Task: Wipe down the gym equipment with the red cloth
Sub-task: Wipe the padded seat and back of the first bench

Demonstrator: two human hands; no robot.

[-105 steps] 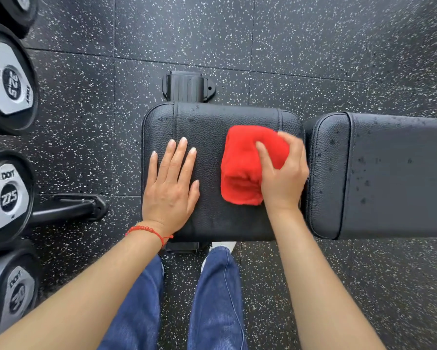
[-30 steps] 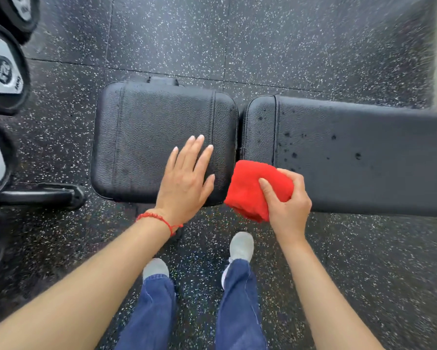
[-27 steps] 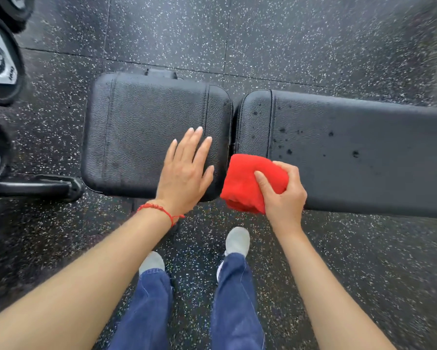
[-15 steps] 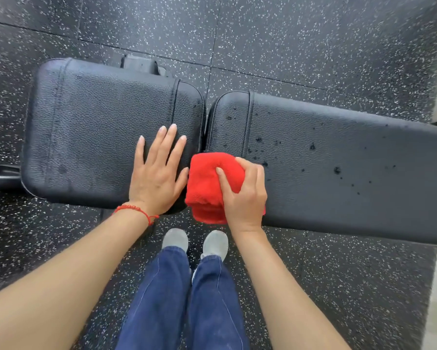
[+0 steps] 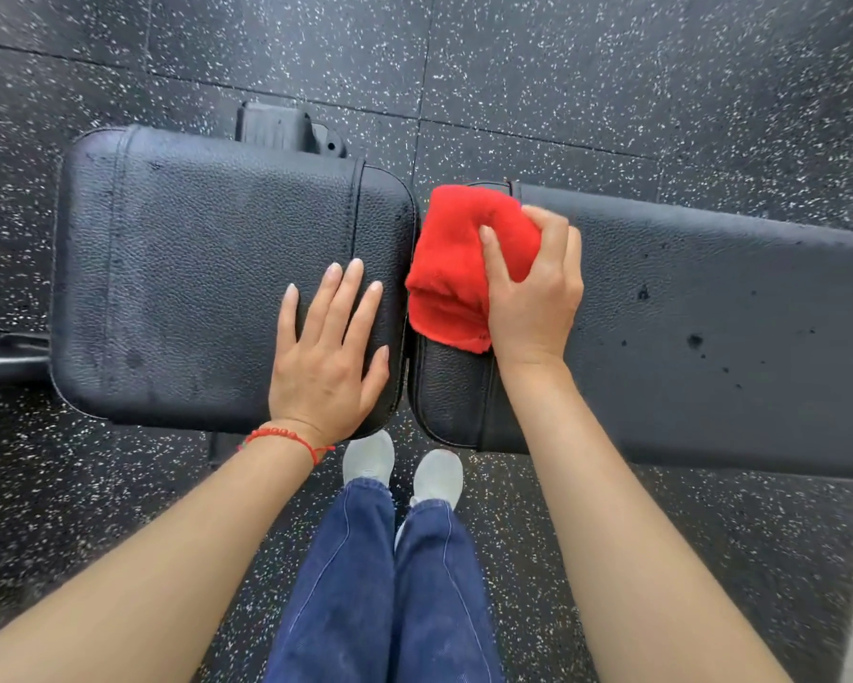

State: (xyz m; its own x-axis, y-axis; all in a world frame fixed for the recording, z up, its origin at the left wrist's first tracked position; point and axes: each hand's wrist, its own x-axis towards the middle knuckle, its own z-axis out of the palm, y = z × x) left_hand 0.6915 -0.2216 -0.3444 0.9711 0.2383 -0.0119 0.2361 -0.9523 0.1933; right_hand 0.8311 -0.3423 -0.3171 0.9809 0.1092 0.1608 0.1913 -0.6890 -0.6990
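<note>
A folded red cloth (image 5: 456, 258) lies on the left end of the long black back pad (image 5: 710, 308) of a weight bench. My right hand (image 5: 533, 298) grips the cloth from its right side, thumb on top and fingers curled over its far edge. Dark droplets dot the back pad to the right of the hand. The black seat pad (image 5: 193, 278) sits to the left across a narrow gap. My left hand (image 5: 328, 352) rests flat on the seat pad's near right corner, fingers straight, with a red string bracelet at the wrist.
Black speckled rubber floor (image 5: 562, 66) surrounds the bench. A black frame bracket (image 5: 286, 133) pokes out behind the seat pad, and a dark bar (image 5: 5, 357) runs off to the left. My grey shoes (image 5: 400, 468) stand just under the bench's near edge.
The right hand has slid the cloth from the seat pad across the gap, then from the back pad's near edge toward its far edge. The left hand stays flat on the seat; the view moved right.
</note>
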